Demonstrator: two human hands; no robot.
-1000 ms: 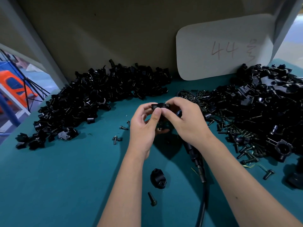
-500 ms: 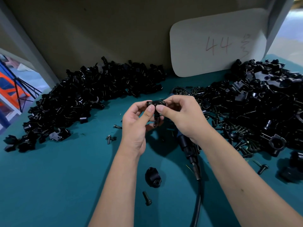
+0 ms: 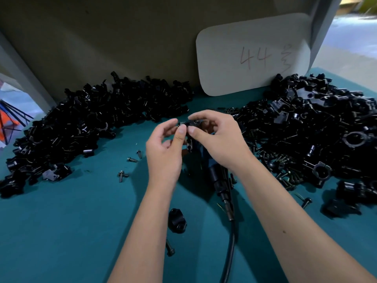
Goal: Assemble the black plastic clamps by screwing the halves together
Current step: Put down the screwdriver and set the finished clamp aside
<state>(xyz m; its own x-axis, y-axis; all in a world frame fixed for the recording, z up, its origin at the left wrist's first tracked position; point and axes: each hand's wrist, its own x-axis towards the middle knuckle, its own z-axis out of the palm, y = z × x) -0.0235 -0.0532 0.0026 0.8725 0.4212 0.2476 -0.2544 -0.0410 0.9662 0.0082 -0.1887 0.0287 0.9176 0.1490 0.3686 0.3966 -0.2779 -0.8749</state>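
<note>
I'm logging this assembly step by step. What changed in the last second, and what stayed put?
Little changed. Both hands, left hand and right hand, keep pinching the same clamp piece between their fingertips; a screw now hangs visibly below it, where a second ago the fingers covered that spot. The loose clamp half, the bolt beside it, the cable and both piles stayed put.

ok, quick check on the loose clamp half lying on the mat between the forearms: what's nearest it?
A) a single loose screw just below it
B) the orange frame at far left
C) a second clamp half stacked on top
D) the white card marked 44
A: one loose screw lies on the teal mat just nearer the camera than the clamp half, apart from it; nothing is stacked on the half.
</note>
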